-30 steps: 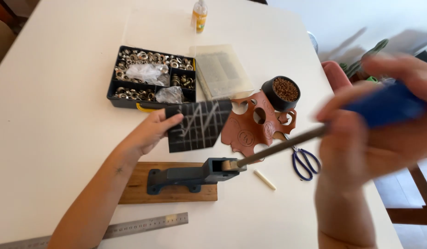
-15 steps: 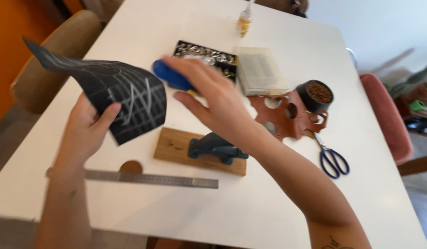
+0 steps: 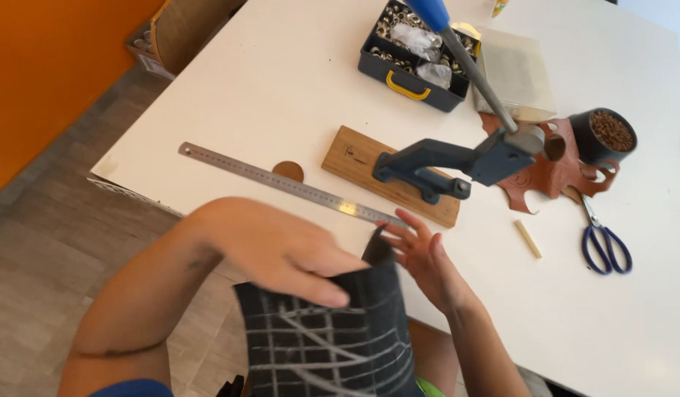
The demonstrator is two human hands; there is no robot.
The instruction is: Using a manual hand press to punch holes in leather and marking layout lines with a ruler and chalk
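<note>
Dark sheet [image 3: 332, 338] lowered off table, left hand [image 3: 281, 254] fingers over top, right hand [image 3: 428, 257] behind

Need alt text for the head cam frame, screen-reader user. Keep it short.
Two bare hands, left hand and right hand, hold a dark sheet with pale chalk lines at the near edge of a white table. Behind them lie a steel ruler, a grey hand press on a wooden board, brown leather, blue scissors and a box of metal fittings.
</note>
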